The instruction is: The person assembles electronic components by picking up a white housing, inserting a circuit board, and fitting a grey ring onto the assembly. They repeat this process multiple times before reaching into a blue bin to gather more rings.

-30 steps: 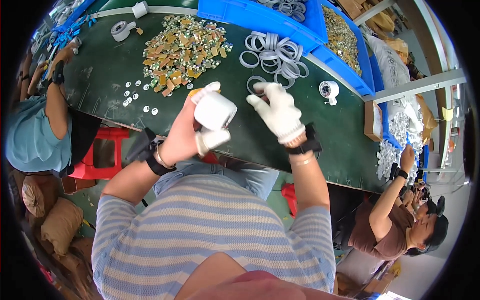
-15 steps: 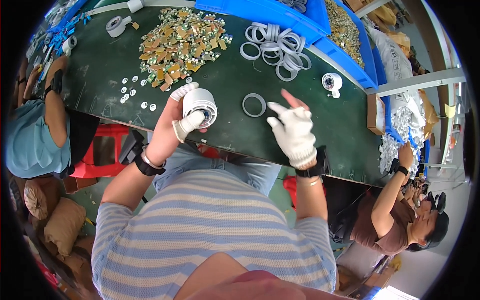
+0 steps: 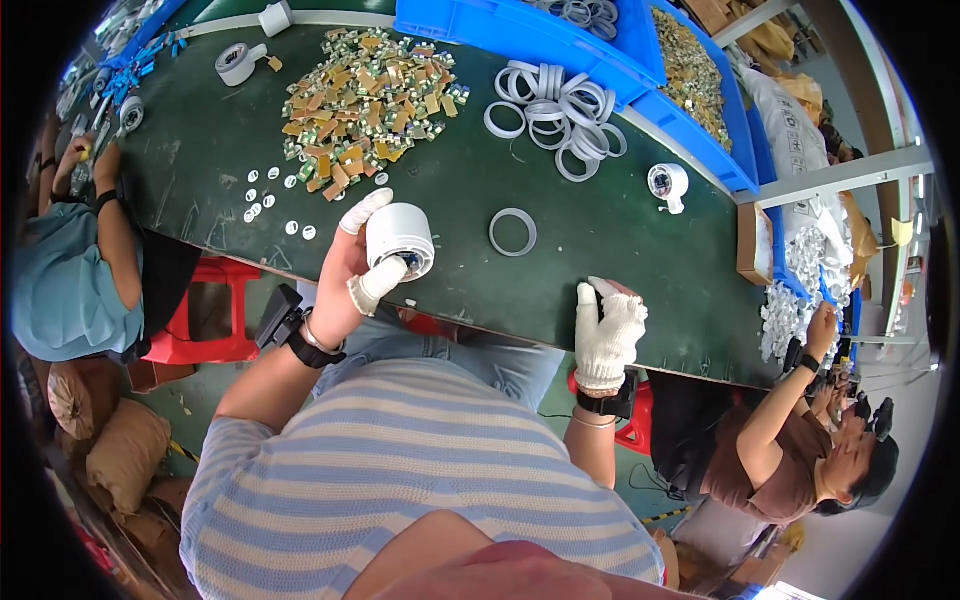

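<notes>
since the frame half a second earlier, the right hand [image 3: 610,335] had drawn back from beside the loose grey ring [image 3: 492,236] to the near edge of the dark green table [image 3: 470,285], while the left hand [image 3: 345,275] had stayed in much the same place with its load.

that left hand gripped a white housing [image 3: 398,232], a short wide cylinder, held just above the table: one white-covered fingertip lay at its far left side, and the thumb lay across its lower end. its long axis was tilted, with the hollow end turned toward the wearer and a little to the right; some dark and blue parts showed inside.

the right hand, in a white knit glove, was relaxed, thumb apart from half-bent fingers, and nothing could be seen in it.

what seemed to count most was where the ring lay: flat on the table, between the two hands, its opening facing up. it was directly right of the housing and apart from it, and lay ahead and to the left of the right hand. of the two hands the right looked nearer to it, though the housing's own side came about as close. hollow end and ring were therefore not lined up.

beyond the ring was a heap of similar rings [image 3: 547,85], just in front of a blue bin [image 3: 500,32]. a heap of small circuit boards [image 3: 360,105] lay beyond the left hand, with white discs [image 3: 292,228] scattered nearer and further left.
</notes>
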A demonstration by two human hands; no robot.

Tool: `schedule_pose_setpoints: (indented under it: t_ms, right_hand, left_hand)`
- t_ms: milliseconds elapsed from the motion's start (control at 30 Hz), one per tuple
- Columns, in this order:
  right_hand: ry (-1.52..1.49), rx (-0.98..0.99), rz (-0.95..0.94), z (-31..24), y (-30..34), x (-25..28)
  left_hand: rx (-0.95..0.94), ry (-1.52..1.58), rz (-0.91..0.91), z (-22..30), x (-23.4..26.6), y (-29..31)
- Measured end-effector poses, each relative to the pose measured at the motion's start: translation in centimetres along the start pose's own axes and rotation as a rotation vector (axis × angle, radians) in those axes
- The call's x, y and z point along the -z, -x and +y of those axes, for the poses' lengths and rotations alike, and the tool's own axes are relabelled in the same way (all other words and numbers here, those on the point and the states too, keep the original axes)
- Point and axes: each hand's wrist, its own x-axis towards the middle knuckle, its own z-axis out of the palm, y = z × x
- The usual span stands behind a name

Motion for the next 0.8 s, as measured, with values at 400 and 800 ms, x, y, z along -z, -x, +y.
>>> schedule_pose_setpoints:
  t_ms: [400,800]
  right_hand:
    - [-0.083,0.125,-0.029,-0.3,-0.3,-0.1]
    - [-0.483,0.673,-0.312,-7.3,-4.3,1.3]
  left_hand:
    - [-0.037,-0.088,0.049,-0.6,0.5,-0.1]
    - [-0.050,-0.828,-0.456,7.2,-1.4,0.0]
